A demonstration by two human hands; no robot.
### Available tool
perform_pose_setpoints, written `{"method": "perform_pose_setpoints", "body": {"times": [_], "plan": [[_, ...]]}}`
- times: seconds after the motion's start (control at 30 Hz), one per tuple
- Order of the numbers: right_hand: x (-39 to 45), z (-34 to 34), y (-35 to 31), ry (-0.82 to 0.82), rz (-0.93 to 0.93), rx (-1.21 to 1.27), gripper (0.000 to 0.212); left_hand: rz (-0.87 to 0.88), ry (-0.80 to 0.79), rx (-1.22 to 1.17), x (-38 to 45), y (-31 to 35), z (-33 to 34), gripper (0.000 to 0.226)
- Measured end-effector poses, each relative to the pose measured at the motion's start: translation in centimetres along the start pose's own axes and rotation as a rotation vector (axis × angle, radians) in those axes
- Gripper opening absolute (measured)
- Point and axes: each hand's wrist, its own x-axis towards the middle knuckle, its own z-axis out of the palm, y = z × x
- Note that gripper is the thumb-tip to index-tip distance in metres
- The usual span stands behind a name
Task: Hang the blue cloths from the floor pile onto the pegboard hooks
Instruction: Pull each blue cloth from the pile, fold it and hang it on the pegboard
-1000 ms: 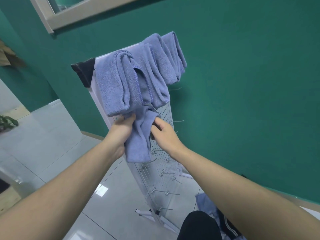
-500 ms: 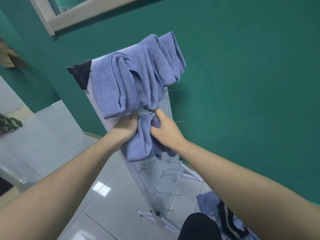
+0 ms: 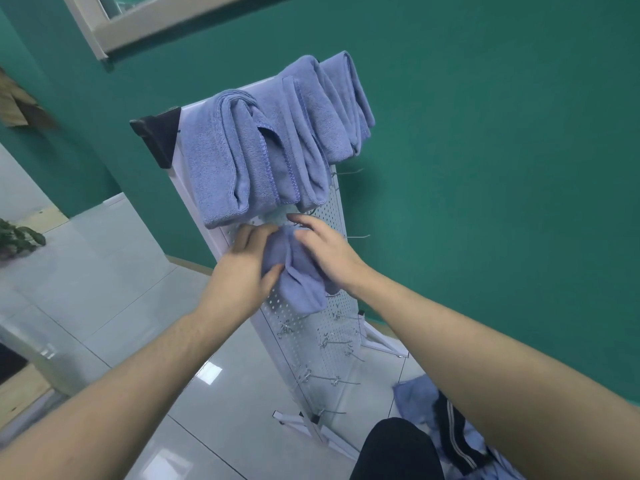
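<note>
Green wall (image 3: 485, 133) behind; pale tiled floor (image 3: 114, 278) below. White pegboard (image 3: 311, 341) stood tilted on a metal stand, bare wire hooks (image 3: 341, 381) sticking out of its lower half. Several blue cloths (image 3: 221, 168) hung folded across the top rows, side by side, covering the upper board.

Just under them, one bunched blue cloth (image 3: 301, 282) lay against the board, between both hands. Left hand (image 3: 242, 268) gripped its left edge, fingers curled over the top, thumb pinching from below. Right hand (image 3: 325, 251) lay flat on the cloth's right side, fingers straight and loosely spread, pressing it to the board; fingertips reached just above the cloth.

Floor pile (image 3: 415, 396) of more blue cloth lay at lower right, near the stand's foot, partly behind the right forearm, with a dark striped garment (image 3: 453, 431) on it.
</note>
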Motion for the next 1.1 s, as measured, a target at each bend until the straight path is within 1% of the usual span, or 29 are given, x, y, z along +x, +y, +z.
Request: {"method": "perform_pose_setpoints", "body": {"times": [0.07, 0.1, 0.13, 0.23, 0.3, 0.37, 0.43, 0.5, 0.6, 0.63, 0.67, 0.77, 0.83, 0.9, 0.97, 1.03, 1.1], "plan": [[0.3, 0.4, 0.2, -0.001, 0.000, -0.125, 0.057, 0.015, 0.028, 0.020, 0.1, -0.2, 0.2, 0.055], [0.6, 0.7, 0.4, 0.025, -0.006, -0.185, 0.061, 0.031, 0.044, 0.043, 0.1, -0.2, 0.3, 0.053], [0.9, 1.0, 0.7, 0.054, -0.013, -0.214, 0.059, 0.047, 0.049, 0.067, 0.2, -0.3, 0.2, 0.052], [0.9, 1.7, 0.6, 0.104, 0.004, -0.203, 0.040, 0.037, 0.015, 0.126, 0.6, -0.4, -0.5, 0.054], [0.7, 2.0, 0.3, 0.127, 0.012, -0.245, 0.036, 0.022, -0.026, 0.191, 1.0, -0.7, -0.9, 0.050], [0.6, 2.4, 0.0, 0.138, 0.027, -0.291, 0.028, 0.040, -0.057, 0.250, 1.1, -1.1, -1.1, 0.048], [0.7, 2.3, 0.1, 0.120, 0.044, -0.267, 0.019, 0.019, -0.075, 0.303, 1.0, -1.4, -1.1, 0.047], [0.4, 1.6, 0.3, 0.093, 0.054, -0.209, 0.023, 0.001, -0.085, 0.358, 0.7, -1.5, -0.8, 0.049], [-0.8, 0.1, 0.6, 0.082, 0.079, -0.186, 0.048, -0.036, -0.096, 0.398, 0.5, -1.1, -0.8, 0.047], [-1.4, -0.5, 0.7, 0.093, 0.086, -0.164, 0.052, -0.026, -0.098, 0.413, 0.4, -1.1, -0.8, 0.049], [-1.9, -1.1, 0.9, 0.107, 0.086, -0.146, 0.052, -0.021, -0.102, 0.418, 0.4, -1.1, -0.9, 0.051], [-3.6, -3.0, 1.3, 0.157, 0.085, -0.166, 0.040, -0.038, -0.118, 0.337, 0.3, -1.0, -1.8, 0.060], [-4.7, -4.1, 1.4, 0.182, 0.091, -0.179, 0.034, -0.029, -0.082, 0.310, -0.4, -0.3, -2.5, 0.057], [-6.0, -5.2, 1.2, 0.195, 0.095, -0.187, 0.031, 0.037, 0.026, 0.309, -1.4, 0.9, -2.9, 0.046], [-7.4, -6.3, 1.0, 0.206, 0.107, -0.211, 0.028, 0.159, 0.099, 0.295, -2.5, 2.5, -2.7, 0.033], [-8.8, -7.6, 0.9, 0.230, 0.124, -0.238, 0.021, 0.265, 0.072, 0.281, -3.3, 4.1, -2.0, 0.027], [-10.4, -9.0, 1.1, 0.257, 0.140, -0.264, 0.017, 0.352, 0.033, 0.286, -3.6, 5.9, -0.8, 0.026]]}}
